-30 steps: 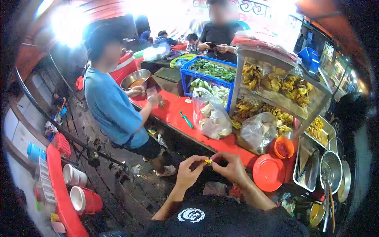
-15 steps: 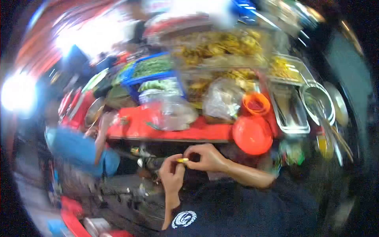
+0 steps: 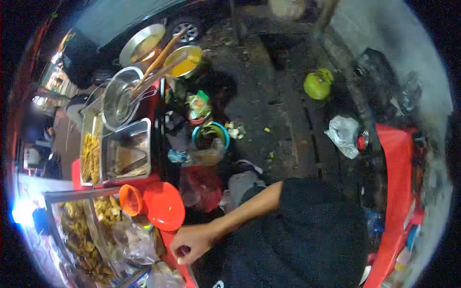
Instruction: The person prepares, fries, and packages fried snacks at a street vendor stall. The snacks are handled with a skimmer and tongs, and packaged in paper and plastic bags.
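Right hand (image 3: 188, 244) curled loosely, beside glossy round orange-red plate (image 3: 165, 205)

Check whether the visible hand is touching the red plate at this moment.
Apart. The head view shows the hand, curled into a loose fist, below the red plate, with a strip of the red counter edge visible between them.

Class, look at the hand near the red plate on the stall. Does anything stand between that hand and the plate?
Nothing visible does. The right hand, fingers curled, hovers just off the red plate with only a short open gap between them. The orange bowl sits on the plate's far side, out of the way.
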A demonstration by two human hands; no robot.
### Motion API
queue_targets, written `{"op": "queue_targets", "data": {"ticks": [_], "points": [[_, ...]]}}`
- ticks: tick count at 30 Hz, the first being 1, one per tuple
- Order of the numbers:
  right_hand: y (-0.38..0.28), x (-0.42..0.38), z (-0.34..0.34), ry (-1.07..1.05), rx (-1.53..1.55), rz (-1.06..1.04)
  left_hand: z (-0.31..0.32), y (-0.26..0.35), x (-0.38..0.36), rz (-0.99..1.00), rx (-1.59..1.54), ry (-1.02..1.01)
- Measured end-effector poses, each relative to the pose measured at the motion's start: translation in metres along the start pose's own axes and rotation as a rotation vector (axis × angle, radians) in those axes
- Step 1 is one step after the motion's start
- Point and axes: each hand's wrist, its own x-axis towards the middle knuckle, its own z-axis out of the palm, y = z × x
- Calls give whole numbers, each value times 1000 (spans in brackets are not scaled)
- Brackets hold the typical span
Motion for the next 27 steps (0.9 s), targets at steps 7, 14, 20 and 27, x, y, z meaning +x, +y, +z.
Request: {"op": "queue_targets", "data": {"ticks": [7, 14, 20, 27], "points": [[-167, 27, -120, -32, 481, -262, 30, -95, 25, -391, 351, 49], [-234, 19, -190, -386, 467, -506, 94, -115, 72, -541, 303, -58], [-261, 3, -303, -141, 272, -663, 181, 5, 90, -377, -229, -49], [-217, 28, -525, 511, -790, 49, 274, 237, 198, -171, -49, -140]]}}
